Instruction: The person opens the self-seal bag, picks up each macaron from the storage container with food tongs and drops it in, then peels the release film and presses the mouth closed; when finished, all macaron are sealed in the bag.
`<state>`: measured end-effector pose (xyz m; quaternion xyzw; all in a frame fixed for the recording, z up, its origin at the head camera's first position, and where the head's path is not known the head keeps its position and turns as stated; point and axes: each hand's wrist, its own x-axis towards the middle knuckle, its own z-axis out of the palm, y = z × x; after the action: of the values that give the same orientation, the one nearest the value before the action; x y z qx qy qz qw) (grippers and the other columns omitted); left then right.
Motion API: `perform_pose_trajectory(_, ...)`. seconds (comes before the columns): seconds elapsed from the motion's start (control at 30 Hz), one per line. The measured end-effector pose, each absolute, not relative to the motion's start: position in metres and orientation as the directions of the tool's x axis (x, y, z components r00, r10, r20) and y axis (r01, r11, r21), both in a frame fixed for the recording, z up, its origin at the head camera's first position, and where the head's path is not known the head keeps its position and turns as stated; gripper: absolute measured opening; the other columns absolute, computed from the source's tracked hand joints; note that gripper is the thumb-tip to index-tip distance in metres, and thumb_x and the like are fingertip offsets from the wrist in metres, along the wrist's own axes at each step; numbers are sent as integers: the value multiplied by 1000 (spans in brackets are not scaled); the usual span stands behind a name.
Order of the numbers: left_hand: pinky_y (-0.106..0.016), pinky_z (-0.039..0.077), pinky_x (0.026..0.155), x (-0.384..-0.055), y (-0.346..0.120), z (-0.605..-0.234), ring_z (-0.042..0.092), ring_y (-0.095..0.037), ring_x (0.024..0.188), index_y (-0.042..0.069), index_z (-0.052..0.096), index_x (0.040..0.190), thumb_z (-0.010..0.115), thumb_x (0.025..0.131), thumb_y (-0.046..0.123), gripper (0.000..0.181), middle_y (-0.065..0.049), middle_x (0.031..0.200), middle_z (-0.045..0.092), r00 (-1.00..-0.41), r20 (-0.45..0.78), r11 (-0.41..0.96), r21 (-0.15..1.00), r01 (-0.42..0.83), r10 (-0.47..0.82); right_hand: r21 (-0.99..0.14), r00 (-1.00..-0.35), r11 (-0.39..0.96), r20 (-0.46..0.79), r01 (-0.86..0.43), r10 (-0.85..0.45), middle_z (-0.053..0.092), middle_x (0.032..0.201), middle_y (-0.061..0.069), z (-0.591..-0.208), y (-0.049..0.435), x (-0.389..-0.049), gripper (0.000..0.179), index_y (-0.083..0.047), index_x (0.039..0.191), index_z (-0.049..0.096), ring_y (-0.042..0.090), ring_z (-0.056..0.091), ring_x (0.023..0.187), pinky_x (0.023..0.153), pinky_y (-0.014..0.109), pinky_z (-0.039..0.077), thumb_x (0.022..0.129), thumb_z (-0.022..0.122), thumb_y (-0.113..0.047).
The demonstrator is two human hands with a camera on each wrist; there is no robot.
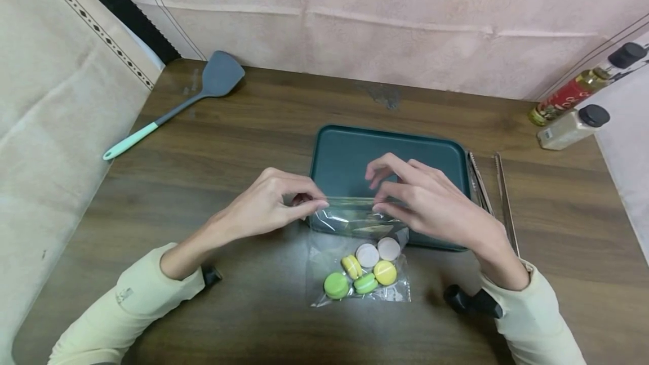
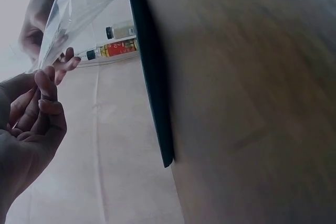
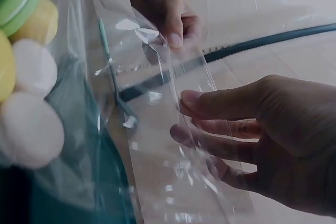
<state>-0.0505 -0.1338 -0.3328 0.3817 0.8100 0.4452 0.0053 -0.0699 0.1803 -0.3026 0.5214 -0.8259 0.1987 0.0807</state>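
A clear plastic bag (image 1: 318,263) hangs between both hands, with green, yellow and whitish macarons (image 1: 336,285) gathered in its lower part. My left hand (image 1: 279,203) pinches the top edge at the left corner between thumb and index finger. Farther right along that edge, my right hand (image 1: 428,201) pinches the film with thumb and index finger, its other fingers spread. In the right wrist view the film (image 3: 152,124) stretches from one hand to the other, and the fingers show through it. Behind the bag lies a dark teal tray (image 1: 350,154), partly covered by the right hand.
Metal tongs (image 1: 504,201) lie along the tray's right side, partly hidden by the right wrist. A grey spatula (image 1: 222,75) with a mint handle rests at the back left. At the back right stand an oil bottle (image 1: 565,97) and a black-capped jar (image 1: 563,131).
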Motion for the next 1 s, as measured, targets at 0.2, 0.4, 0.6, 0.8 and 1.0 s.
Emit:
perform_pose_trajectory(0.2,-29,46,59,-53,-135,-332,55,-3,69,13,84,99,78,101,6,9,8,82,72,-715,319,310,738,599,622,-273,-472,395,341,-878,-813,63,130,7,-307,204,-71,21,-9,91,80,18,72,106,78,38,59,80,95,-1)
perform_pose_trajectory(0.4,-28,45,59,-53,-136,-334,54,-3,67,13,84,100,77,102,6,10,8,82,72,-723,308,316,745,587,619,-298,-501,415,335,-859,-798,63,130,6,-309,224,-73,26,-11,90,79,16,73,104,80,27,58,76,97,2)
perform_pose_trajectory(0.6,-29,45,59,-53,-136,-334,55,-2,67,13,84,100,78,102,6,10,8,82,72,-723,312,316,743,590,617,-283,-514,437,323,-854,-795,62,131,2,-308,239,-75,24,-15,93,80,11,74,101,79,23,57,104,71,-34)
perform_pose_trajectory(0.8,-29,46,59,-53,-137,-333,57,-2,66,12,84,100,77,102,6,9,6,81,72,-723,301,312,751,582,622,-278,-520,447,309,-850,-796,64,125,-3,-307,247,-75,49,-19,95,80,5,72,91,77,20,56,109,47,-52)
perform_pose_trajectory(1.0,-28,45,58,-53,-137,-332,57,-2,66,11,84,100,77,102,6,9,6,79,71,-723,285,316,756,573,629,-286,-508,432,295,-855,-809,63,119,-8,-307,249,-73,47,-21,94,79,-1,67,85,75,16,54,110,46,-51)
